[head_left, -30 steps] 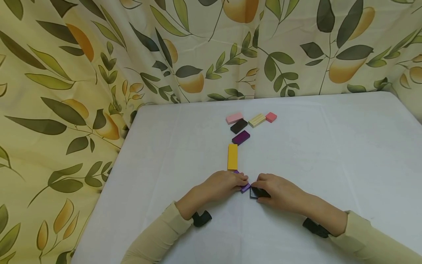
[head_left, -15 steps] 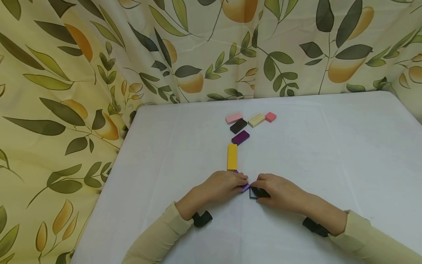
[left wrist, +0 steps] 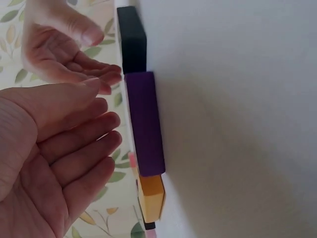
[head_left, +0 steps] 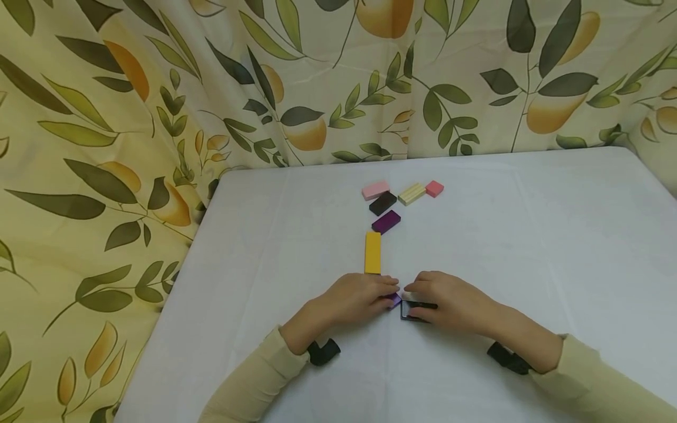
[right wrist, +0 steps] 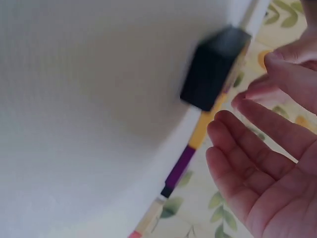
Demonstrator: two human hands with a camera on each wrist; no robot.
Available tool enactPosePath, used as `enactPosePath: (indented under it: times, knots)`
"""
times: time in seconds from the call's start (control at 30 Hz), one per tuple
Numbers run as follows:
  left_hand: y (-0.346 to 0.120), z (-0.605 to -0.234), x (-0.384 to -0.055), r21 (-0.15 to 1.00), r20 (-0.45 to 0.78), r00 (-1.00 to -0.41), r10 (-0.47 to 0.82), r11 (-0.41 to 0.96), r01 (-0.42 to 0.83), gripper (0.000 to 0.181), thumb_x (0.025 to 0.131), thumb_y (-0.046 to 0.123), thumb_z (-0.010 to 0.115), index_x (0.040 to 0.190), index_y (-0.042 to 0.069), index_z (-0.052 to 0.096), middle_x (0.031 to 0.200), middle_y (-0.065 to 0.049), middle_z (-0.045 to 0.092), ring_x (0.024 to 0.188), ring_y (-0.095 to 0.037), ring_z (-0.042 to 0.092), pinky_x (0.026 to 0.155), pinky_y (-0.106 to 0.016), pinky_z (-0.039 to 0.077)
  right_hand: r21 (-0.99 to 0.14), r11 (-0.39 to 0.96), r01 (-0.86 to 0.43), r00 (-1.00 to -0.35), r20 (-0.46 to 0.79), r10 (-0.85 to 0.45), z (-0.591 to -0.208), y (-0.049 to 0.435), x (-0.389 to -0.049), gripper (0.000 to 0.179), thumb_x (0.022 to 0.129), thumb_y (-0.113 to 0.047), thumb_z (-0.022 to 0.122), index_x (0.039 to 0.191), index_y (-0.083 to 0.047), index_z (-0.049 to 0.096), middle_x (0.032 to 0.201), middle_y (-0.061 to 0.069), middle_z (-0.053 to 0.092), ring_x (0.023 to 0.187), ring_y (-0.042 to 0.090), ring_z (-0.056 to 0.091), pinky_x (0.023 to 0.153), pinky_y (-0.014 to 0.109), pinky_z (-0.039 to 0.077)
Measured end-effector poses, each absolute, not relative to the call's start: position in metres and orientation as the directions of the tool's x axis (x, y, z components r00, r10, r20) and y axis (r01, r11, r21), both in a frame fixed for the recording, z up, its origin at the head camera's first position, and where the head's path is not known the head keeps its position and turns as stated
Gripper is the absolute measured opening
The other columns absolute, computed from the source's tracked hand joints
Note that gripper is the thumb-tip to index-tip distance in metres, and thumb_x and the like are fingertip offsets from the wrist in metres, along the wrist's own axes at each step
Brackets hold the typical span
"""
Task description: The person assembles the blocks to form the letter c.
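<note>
In the head view, my left hand (head_left: 357,298) covers most of a purple block (head_left: 395,300). From the left wrist, that purple block (left wrist: 144,124) lies beside relaxed fingers that do not wrap it. My right hand (head_left: 455,299) hovers over a black block (head_left: 406,309), partly hiding it. Loosely bent fingers (right wrist: 230,144) stand apart from the black block (right wrist: 210,69) in the right wrist view. The purple and black blocks meet end to end. Just beyond the left hand lies a yellow block (head_left: 372,252), lined up with the purple one.
Farther along are a dark purple block (head_left: 386,221), a dark brown or black block (head_left: 383,203), a pink block (head_left: 375,190), a ridged cream block (head_left: 412,193) and a small coral block (head_left: 434,188). A leaf-patterned curtain (head_left: 317,76) borders the white table (head_left: 529,235).
My right hand's fingers have loosened from the black block and lifted slightly, showing more of it. The left hand stays almost where it was, over the purple block.
</note>
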State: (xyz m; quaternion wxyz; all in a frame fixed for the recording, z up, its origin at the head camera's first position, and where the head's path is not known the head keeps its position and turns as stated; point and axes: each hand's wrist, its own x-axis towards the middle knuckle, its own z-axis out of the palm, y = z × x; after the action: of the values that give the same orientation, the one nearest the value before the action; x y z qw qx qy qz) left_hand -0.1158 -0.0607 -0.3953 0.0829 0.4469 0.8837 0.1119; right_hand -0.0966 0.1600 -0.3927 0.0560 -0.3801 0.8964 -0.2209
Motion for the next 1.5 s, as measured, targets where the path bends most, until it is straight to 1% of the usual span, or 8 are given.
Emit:
enactPosePath:
  times: [0.2, 0.33, 0.43, 0.6, 0.83, 0.97, 1.3, 1.5]
  knots:
    - [-0.061, -0.393, -0.123, 0.333, -0.055, -0.625, 0.778, 0.605, 0.723, 0.036, 0.094, 0.027, 0.054, 0.126, 0.012, 0.058, 0.128, 0.003, 0.054, 0.118, -0.003, 0.046, 0.095, -0.019, 0.035, -0.43, 0.643, -0.634, -0.737, 0.083, -0.671, -0.388, 0.164, -0.108, 0.033, 0.08, -0.023, 0.072, 0.104, -0.002, 0.068, 0.092, 0.002, 0.062, 0.085, 0.017, 0.06, 0.074, 0.031, 0.051]
    - [-0.061, -0.394, -0.131, 0.361, -0.047, -0.636, 0.77, 0.607, 0.708, 0.036, 0.095, 0.026, 0.052, 0.127, 0.011, 0.057, 0.13, 0.003, 0.052, 0.119, -0.004, 0.045, 0.096, -0.02, 0.035, -0.454, 0.654, -0.605, -0.764, 0.101, -0.637, -0.389, 0.166, -0.118, 0.032, 0.08, -0.022, 0.072, 0.103, -0.001, 0.068, 0.093, 0.003, 0.065, 0.087, 0.02, 0.061, 0.075, 0.034, 0.051]
    - [-0.062, -0.395, -0.14, 0.373, -0.042, -0.652, 0.757, 0.617, 0.693, 0.037, 0.096, 0.026, 0.05, 0.13, 0.011, 0.054, 0.133, 0.003, 0.049, 0.122, -0.005, 0.042, 0.098, -0.022, 0.033, -0.469, 0.657, -0.59, -0.782, 0.13, -0.61, -0.39, 0.168, -0.13, 0.029, 0.08, -0.019, 0.072, 0.102, 0.0, 0.068, 0.094, 0.006, 0.066, 0.09, 0.022, 0.062, 0.078, 0.038, 0.05]
    - [-0.063, -0.393, -0.15, 0.353, -0.066, -0.677, 0.733, 0.652, 0.671, 0.039, 0.096, 0.026, 0.049, 0.133, 0.011, 0.051, 0.136, 0.002, 0.046, 0.125, -0.006, 0.039, 0.099, -0.023, 0.031, -0.472, 0.663, -0.58, -0.796, 0.155, -0.586, -0.391, 0.17, -0.147, 0.03, 0.08, -0.018, 0.071, 0.102, 0.002, 0.067, 0.096, 0.009, 0.067, 0.092, 0.025, 0.061, 0.081, 0.042, 0.048]
    - [-0.06, -0.392, -0.166, 0.346, -0.07, -0.67, 0.739, 0.648, 0.679, 0.04, 0.096, 0.023, 0.05, 0.133, 0.008, 0.049, 0.137, -0.001, 0.045, 0.126, -0.009, 0.038, 0.099, -0.023, 0.032, -0.477, 0.694, -0.54, -0.824, 0.128, -0.553, -0.392, 0.171, -0.17, 0.03, 0.081, -0.015, 0.07, 0.105, 0.003, 0.066, 0.099, 0.014, 0.066, 0.095, 0.029, 0.059, 0.084, 0.045, 0.046]
    - [-0.057, -0.395, -0.181, 0.351, -0.062, -0.684, 0.727, 0.657, 0.667, 0.042, 0.096, 0.022, 0.049, 0.135, 0.007, 0.046, 0.139, -0.002, 0.043, 0.127, -0.01, 0.037, 0.1, -0.023, 0.03, -0.466, 0.702, -0.539, -0.828, 0.139, -0.544, -0.391, 0.173, -0.186, 0.03, 0.081, -0.012, 0.07, 0.105, 0.005, 0.065, 0.101, 0.017, 0.065, 0.097, 0.032, 0.058, 0.086, 0.047, 0.044]
    - [-0.056, -0.406, -0.208, 0.351, -0.085, -0.734, 0.674, 0.709, 0.611, 0.046, 0.096, 0.025, 0.049, 0.138, 0.007, 0.042, 0.142, -0.003, 0.038, 0.13, -0.011, 0.032, 0.103, -0.023, 0.025, -0.456, 0.73, -0.51, -0.844, 0.098, -0.528, -0.387, 0.175, -0.213, 0.032, 0.082, -0.011, 0.068, 0.108, 0.007, 0.063, 0.105, 0.021, 0.063, 0.102, 0.035, 0.055, 0.089, 0.049, 0.041]
    - [-0.054, -0.407, -0.215, 0.35, -0.102, -0.737, 0.668, 0.718, 0.602, 0.046, 0.097, 0.026, 0.047, 0.139, 0.008, 0.039, 0.143, -0.003, 0.036, 0.131, -0.012, 0.032, 0.103, -0.024, 0.025, -0.442, 0.744, -0.501, -0.849, 0.086, -0.521, -0.388, 0.174, -0.23, 0.031, 0.082, -0.008, 0.068, 0.108, 0.008, 0.062, 0.107, 0.022, 0.062, 0.104, 0.037, 0.055, 0.09, 0.049, 0.04]
